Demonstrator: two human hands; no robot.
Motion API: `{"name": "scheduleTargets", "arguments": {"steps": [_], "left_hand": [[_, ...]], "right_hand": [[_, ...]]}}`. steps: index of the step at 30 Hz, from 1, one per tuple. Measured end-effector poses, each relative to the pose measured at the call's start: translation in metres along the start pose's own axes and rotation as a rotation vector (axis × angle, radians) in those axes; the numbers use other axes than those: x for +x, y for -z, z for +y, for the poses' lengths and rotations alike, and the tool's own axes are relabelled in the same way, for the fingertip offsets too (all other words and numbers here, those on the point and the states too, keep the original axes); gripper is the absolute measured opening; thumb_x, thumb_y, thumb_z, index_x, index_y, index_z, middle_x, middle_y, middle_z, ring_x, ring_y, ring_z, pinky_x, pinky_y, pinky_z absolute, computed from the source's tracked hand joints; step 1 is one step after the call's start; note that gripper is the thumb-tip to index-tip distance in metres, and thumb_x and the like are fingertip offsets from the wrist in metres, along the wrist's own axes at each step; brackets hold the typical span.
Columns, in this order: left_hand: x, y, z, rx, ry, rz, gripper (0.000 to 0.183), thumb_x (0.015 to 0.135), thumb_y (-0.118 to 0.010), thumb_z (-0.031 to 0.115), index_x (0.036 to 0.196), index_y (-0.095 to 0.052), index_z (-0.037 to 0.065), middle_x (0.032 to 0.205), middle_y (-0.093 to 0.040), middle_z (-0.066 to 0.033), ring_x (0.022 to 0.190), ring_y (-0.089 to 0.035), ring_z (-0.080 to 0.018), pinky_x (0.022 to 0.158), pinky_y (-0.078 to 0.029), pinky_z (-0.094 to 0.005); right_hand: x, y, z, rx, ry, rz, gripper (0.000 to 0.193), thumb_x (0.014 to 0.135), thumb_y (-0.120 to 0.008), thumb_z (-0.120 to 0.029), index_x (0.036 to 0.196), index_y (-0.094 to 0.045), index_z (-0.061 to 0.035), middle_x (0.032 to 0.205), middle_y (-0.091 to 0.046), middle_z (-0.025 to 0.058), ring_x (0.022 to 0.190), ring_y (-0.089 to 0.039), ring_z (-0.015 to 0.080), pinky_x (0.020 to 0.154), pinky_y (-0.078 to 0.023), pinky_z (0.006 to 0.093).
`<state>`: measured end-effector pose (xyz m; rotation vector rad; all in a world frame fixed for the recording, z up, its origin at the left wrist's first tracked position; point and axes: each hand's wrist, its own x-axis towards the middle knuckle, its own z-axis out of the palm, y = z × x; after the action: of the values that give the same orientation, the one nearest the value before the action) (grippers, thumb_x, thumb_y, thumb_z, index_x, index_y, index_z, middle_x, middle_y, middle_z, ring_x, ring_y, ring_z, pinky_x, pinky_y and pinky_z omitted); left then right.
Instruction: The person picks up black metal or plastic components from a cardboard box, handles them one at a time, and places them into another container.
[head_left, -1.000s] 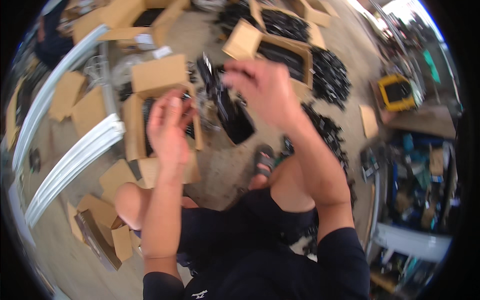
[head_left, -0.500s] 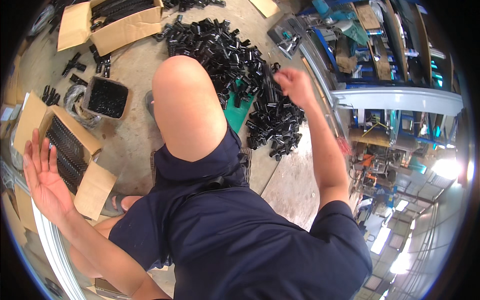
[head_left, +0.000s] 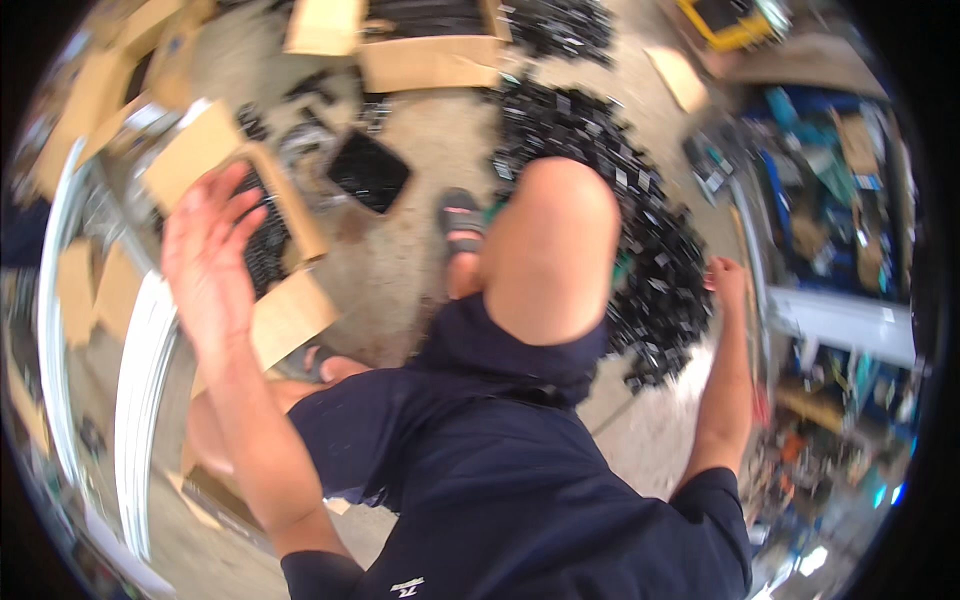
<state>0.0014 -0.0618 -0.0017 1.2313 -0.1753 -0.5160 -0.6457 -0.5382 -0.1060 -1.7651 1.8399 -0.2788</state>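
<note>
My left hand (head_left: pixel 210 255) is raised with its fingers spread, holding nothing, in front of an open cardboard box (head_left: pixel 292 315). Rows of black parts (head_left: pixel 268 245) fill that box. On the right, my right hand (head_left: pixel 728 278) has its fingers curled in beside a large pile of black plastic pipe fittings (head_left: pixel 655 235). Whether anything is inside those fingers is hidden by their curl and the blur. My bent knee covers part of the pile, and a bit of green shows under it.
A square tub of black material (head_left: pixel 370 172) stands between the boxes. Farther off are another open carton (head_left: pixel 430 65) and a second heap of black fittings (head_left: pixel 560 28). Long white metal profiles (head_left: pixel 145 400) run along the left. Cluttered shelving and a grey beam (head_left: pixel 845 322) line the right.
The view has swung left, so the scene sits farther right and lower. My left hand stays open near the box; my right hand stays curled by the pile's right edge.
</note>
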Motion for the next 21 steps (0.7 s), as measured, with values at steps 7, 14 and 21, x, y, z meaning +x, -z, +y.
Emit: {"name": "scheduleTargets", "arguments": {"steps": [7,14,21], "left_hand": [[0.016,0.069,0.052,-0.12,-0.167,0.143,0.037,0.104,-0.06,0.029,0.125,-0.06,-0.001,0.123,-0.068,-0.0219,0.101,-0.07,-0.0257,0.087,-0.059,-0.0371],[0.008,0.129,0.089,-0.186,-0.441,0.483,0.033,0.102,-0.062,0.027,0.117,-0.063,-0.003,0.109,-0.072,-0.019,0.086,-0.068,-0.0221,0.08,-0.056,-0.0342],[-0.001,0.149,0.102,-0.22,-0.578,0.631,0.026,0.102,-0.063,0.021,0.107,-0.067,-0.003,0.095,-0.075,-0.0173,0.071,-0.068,-0.0163,0.067,-0.055,-0.0288]], "right_hand": [[-0.051,-0.189,-0.409,0.037,0.691,-0.377,0.028,0.099,-0.063,-0.025,0.109,-0.073,-0.0006,0.083,-0.069,0.0032,0.071,-0.062,0.01,0.063,-0.051,0.0259],[-0.251,-0.434,-0.568,-0.336,1.362,-0.844,0.031,0.092,-0.066,-0.031,0.107,-0.074,-0.0053,0.101,-0.075,0.0157,0.098,-0.07,0.0354,0.087,-0.055,0.0428],[-0.363,-0.613,-0.503,-0.917,1.626,-0.799,0.024,0.092,-0.06,-0.022,0.105,-0.074,-0.0074,0.114,-0.071,0.013,0.112,-0.066,0.0302,0.099,-0.049,0.0432]]}}
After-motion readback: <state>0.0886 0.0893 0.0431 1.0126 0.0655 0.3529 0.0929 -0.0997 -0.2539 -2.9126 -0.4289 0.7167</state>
